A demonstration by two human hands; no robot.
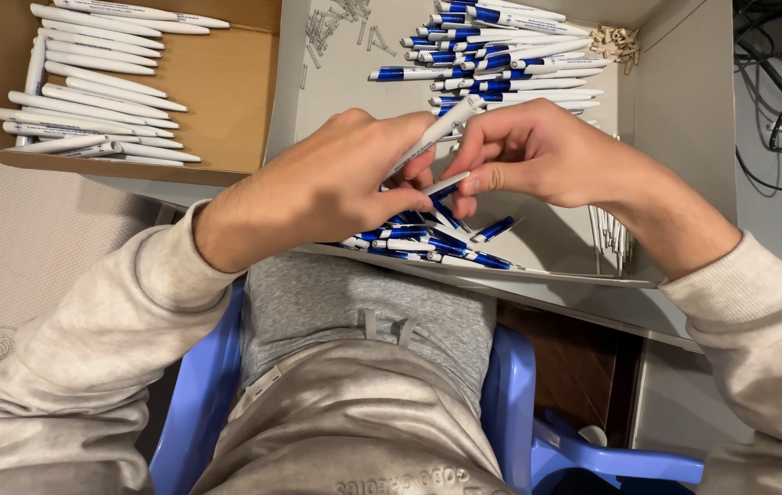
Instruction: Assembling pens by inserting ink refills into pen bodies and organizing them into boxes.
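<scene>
My left hand (327, 188) grips a white pen barrel (437, 130) that points up and to the right. My right hand (537, 151) pinches a small white pen part (447, 183) right beside the barrel's lower end, its fingertips touching my left hand's fingers. Both hands hover over a white cardboard box (675, 101). Under them lies a heap of blue-and-white pen pieces (427, 240). At the far end of the box is a pile of blue-and-white pens (501, 55).
A brown cardboard box (217, 82) at the left holds several white pen barrels (88, 92). Small metal springs (327, 27) and tan parts (615, 41) lie in the white box. Black cables (780, 73) run at the right. I sit on a blue plastic chair (510, 394).
</scene>
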